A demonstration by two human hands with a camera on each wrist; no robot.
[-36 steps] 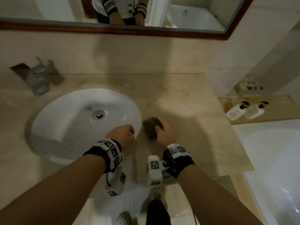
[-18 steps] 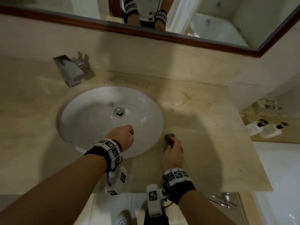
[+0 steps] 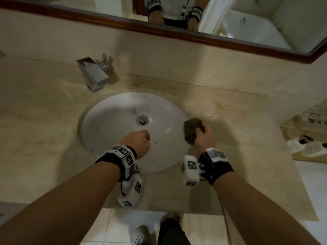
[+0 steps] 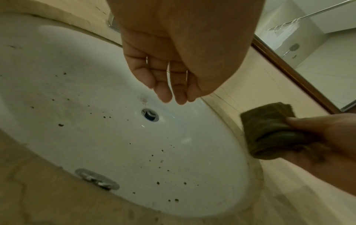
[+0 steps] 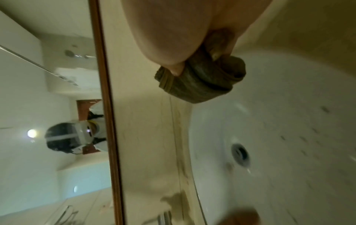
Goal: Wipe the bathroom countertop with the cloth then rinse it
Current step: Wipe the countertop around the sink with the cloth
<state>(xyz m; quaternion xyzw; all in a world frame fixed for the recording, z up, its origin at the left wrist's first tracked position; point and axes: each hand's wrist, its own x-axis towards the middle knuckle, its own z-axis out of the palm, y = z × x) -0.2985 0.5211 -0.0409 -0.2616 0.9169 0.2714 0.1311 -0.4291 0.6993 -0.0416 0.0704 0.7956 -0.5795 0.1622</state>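
In sink (image 3: 113,131): dark specks; right hand (image 3: 203,138) grips cloth (image 3: 192,129).

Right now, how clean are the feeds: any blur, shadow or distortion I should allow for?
Head view: dim warm light, the person's shadow across the countertop, wide-angle bending of the mirror frame. Left wrist view: fairly sharp on the specks in the sink and on the cloth; the left hand looms large. Right wrist view: smeared by motion blur around the drain, image rotated sideways.

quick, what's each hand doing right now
Left hand: open, fingers loosely curled, holding nothing, over the sink.
Right hand: gripping the folded brown cloth.
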